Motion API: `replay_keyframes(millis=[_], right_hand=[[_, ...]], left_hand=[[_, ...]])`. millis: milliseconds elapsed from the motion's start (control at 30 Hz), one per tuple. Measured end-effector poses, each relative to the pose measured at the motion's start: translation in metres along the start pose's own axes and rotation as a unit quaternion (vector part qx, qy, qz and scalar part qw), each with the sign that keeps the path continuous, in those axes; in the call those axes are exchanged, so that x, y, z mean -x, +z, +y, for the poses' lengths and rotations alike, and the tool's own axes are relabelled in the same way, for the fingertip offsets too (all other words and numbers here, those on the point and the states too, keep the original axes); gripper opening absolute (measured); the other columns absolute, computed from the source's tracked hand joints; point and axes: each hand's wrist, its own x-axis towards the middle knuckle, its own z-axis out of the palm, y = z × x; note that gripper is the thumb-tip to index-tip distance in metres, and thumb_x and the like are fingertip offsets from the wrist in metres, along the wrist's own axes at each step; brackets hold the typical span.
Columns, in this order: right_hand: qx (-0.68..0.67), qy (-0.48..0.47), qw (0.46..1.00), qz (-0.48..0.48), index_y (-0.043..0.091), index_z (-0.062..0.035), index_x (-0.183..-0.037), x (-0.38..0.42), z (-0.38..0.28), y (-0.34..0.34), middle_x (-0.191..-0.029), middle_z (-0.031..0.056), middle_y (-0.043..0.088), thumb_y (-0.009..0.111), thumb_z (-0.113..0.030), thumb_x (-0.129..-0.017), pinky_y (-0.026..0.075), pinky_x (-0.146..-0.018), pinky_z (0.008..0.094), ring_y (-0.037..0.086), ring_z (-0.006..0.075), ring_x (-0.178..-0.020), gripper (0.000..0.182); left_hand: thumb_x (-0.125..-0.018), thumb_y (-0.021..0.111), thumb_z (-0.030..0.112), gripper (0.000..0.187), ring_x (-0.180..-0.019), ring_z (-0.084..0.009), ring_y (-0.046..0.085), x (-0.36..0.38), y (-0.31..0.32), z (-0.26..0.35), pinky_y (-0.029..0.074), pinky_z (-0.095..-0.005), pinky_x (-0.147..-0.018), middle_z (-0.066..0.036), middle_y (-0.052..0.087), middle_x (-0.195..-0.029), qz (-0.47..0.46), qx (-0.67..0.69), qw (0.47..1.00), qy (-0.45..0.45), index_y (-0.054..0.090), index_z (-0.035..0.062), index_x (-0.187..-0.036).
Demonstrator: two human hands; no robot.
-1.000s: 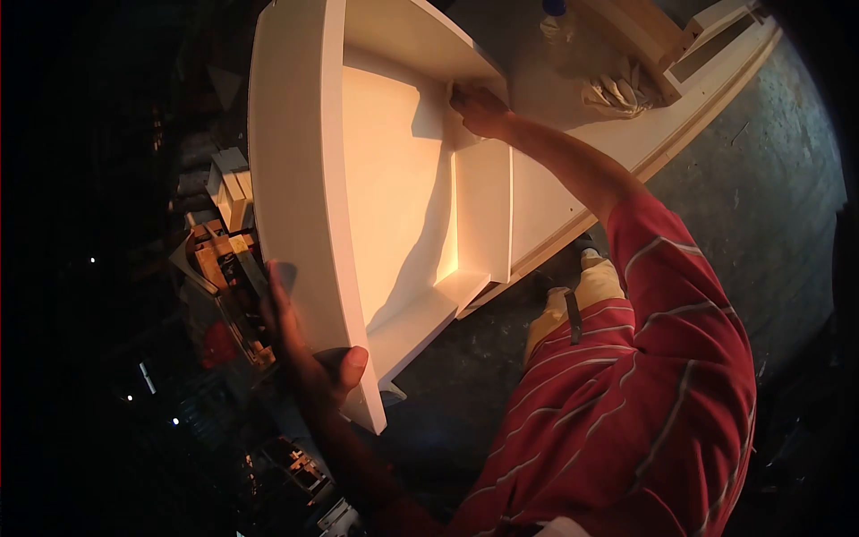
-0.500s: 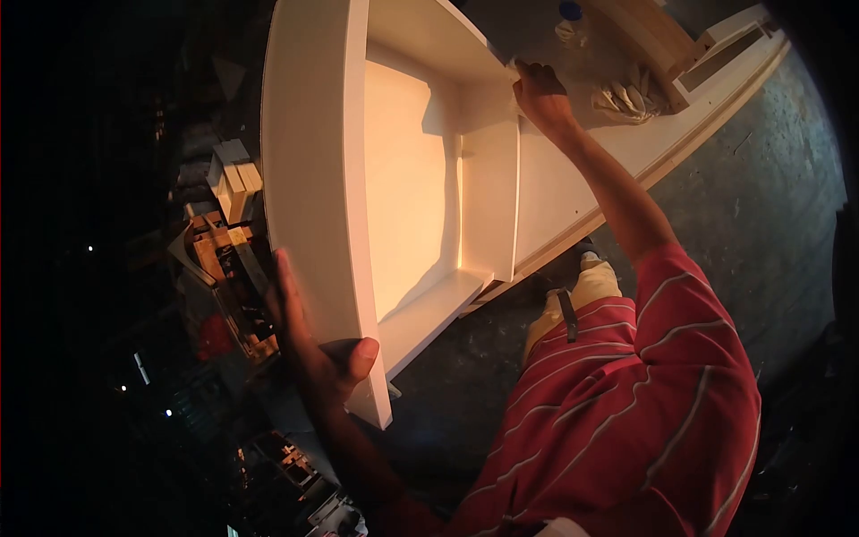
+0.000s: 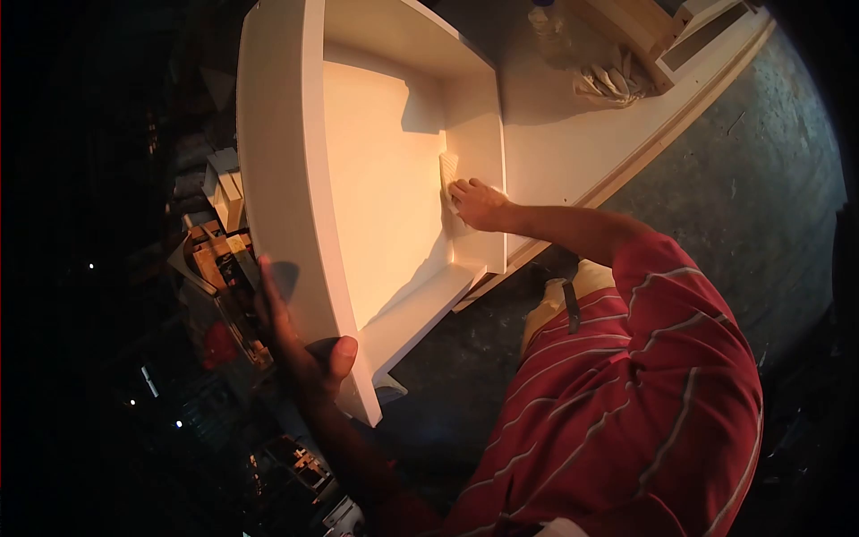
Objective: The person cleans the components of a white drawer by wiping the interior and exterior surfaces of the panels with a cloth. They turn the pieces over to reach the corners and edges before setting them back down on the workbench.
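A white open box-like cabinet (image 3: 327, 215) lies tilted on a long white-topped workbench (image 3: 573, 161). My left hand (image 3: 309, 358) lies against the cabinet's near left corner, its thumb over the front edge and its fingers stretched along the outer side. Inside the cabinet, my right hand (image 3: 479, 204) holds a pale cloth or pad (image 3: 449, 174) between its fingers. The pad touches the inner corner where the back panel meets the right side wall.
Beyond the cabinet on the bench are a clear plastic bottle (image 3: 548, 27), a crumpled plastic bag (image 3: 610, 85) and a wooden frame (image 3: 626, 31). Wooden pieces (image 3: 224, 188) lie in the dark area at the left. Grey floor (image 3: 752, 197) shows at the right.
My right hand has moved from the cabinet's far top edge down and inward to the inner corner. The cabinet appears slightly further left in view, with my left hand still against it.
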Motion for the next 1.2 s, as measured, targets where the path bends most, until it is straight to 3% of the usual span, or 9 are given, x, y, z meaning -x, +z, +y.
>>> replay_keyframes(millis=[100, 233, 367, 467, 733, 800, 967, 1100, 1200], right_hand=[[-0.027, -0.167, 0.986, 0.016, 0.065, -0.0031, -0.105, 0.051, -0.018, 0.009, -0.114, 0.0073, 0.054, 0.063, -0.029, -0.084, 0.042, -0.089, 0.0359, 0.049, 0.0224, -0.111, 0.034], [-0.003, -0.150, 0.987, 0.049, 0.062, -0.0046, -0.114, 0.015, 0.037, -0.013, -0.116, 0.0059, 0.053, 0.066, -0.029, -0.083, 0.042, -0.089, 0.0361, 0.048, 0.0223, -0.113, 0.040], [0.130, 0.211, 0.963, 0.107, 0.061, -0.0032, -0.112, -0.058, 0.121, -0.038, -0.117, 0.0093, 0.053, 0.065, -0.023, -0.078, 0.046, -0.085, 0.0375, 0.051, 0.0268, -0.106, 0.040], [0.149, 0.239, 0.945, 0.166, 0.060, -0.0013, -0.112, -0.071, 0.129, -0.022, -0.118, 0.0119, 0.053, 0.063, -0.019, -0.077, 0.048, -0.083, 0.0374, 0.052, 0.0289, -0.102, 0.039], [-0.052, 0.082, 0.993, 0.069, 0.062, 0.0025, -0.108, 0.018, -0.056, 0.044, -0.119, 0.0170, 0.052, 0.060, -0.018, -0.084, 0.045, -0.091, 0.0455, 0.050, 0.0349, -0.105, 0.031], [-0.357, 0.257, 0.885, 0.155, 0.060, 0.0048, -0.106, 0.005, -0.095, 0.073, -0.117, 0.0291, 0.048, 0.054, -0.019, -0.091, 0.045, -0.089, 0.0465, 0.051, 0.0457, -0.105, 0.029], [-0.474, 0.332, 0.792, 0.195, 0.052, 0.0046, -0.111, -0.043, -0.110, 0.033, -0.121, 0.0331, 0.039, 0.052, -0.017, -0.093, 0.046, -0.087, 0.0440, 0.051, 0.0453, -0.100, 0.028], [-0.290, 0.126, 0.836, 0.449, 0.047, 0.0009, -0.126, -0.084, -0.127, -0.102, -0.125, 0.0295, 0.041, 0.057, -0.013, -0.088, 0.045, -0.092, 0.0482, 0.047, 0.0457, -0.110, 0.042], [-0.499, -0.019, 0.761, 0.415, 0.047, 0.0004, -0.130, -0.098, -0.137, -0.216, -0.133, 0.0256, 0.041, 0.056, -0.017, -0.086, 0.033, -0.104, 0.0528, 0.042, 0.0432, -0.121, 0.048]], left_hand=[[-0.065, 0.064, 0.074, 0.120, -0.128, -0.0387, 0.043, 0.002, 0.000, 0.004, 0.037, -0.0513, -0.103, -0.025, 0.037, -0.138, 0.013, 0.024, 1.000, -0.012, 0.021, 0.0047, -0.153], [-0.063, 0.068, 0.072, 0.121, -0.124, -0.0407, 0.044, -0.001, -0.002, 0.004, 0.039, -0.0508, -0.100, -0.026, 0.041, -0.133, -0.008, 0.005, 1.000, -0.022, 0.023, 0.0000, -0.150], [-0.064, 0.070, 0.067, 0.118, -0.125, -0.0402, 0.044, -0.003, -0.004, 0.009, 0.039, -0.0503, -0.100, -0.026, 0.042, -0.133, -0.005, -0.004, 1.000, -0.008, 0.024, -0.0010, -0.149], [-0.064, 0.072, 0.063, 0.117, -0.126, -0.0390, 0.041, -0.004, -0.002, 0.002, 0.036, -0.0483, -0.104, -0.027, 0.042, -0.134, -0.016, 0.008, 1.000, -0.001, 0.025, -0.0014, -0.149], [-0.069, 0.063, 0.069, 0.114, -0.128, -0.0390, 0.039, -0.005, -0.001, 0.005, 0.031, -0.0493, -0.107, -0.026, 0.045, -0.136, -0.004, 0.002, 1.000, 0.016, 0.024, -0.0024, -0.149], [-0.070, 0.063, 0.068, 0.112, -0.130, -0.0392, 0.038, -0.004, 0.000, 0.007, 0.031, -0.0493, -0.108, -0.026, 0.045, -0.137, 0.004, 0.012, 1.000, 0.013, 0.024, -0.0020, -0.149], [-0.071, 0.064, 0.064, 0.108, -0.130, -0.0393, 0.038, -0.005, 0.001, 0.002, 0.032, -0.0478, -0.108, -0.028, 0.044, -0.136, 0.005, 0.004, 1.000, 0.023, 0.026, -0.0011, -0.149], [-0.072, 0.062, 0.064, 0.107, -0.127, -0.0392, 0.041, -0.005, -0.003, 0.009, 0.033, -0.0471, -0.107, -0.029, 0.043, -0.134, -0.011, -0.012, 1.000, 0.005, 0.026, -0.0009, -0.149], [-0.073, 0.058, 0.069, 0.110, -0.123, -0.0369, 0.046, -0.005, -0.002, 0.000, 0.036, -0.0464, -0.103, -0.027, 0.042, -0.134, -0.009, -0.039, 0.998, 0.049, 0.024, -0.0018, -0.150]])
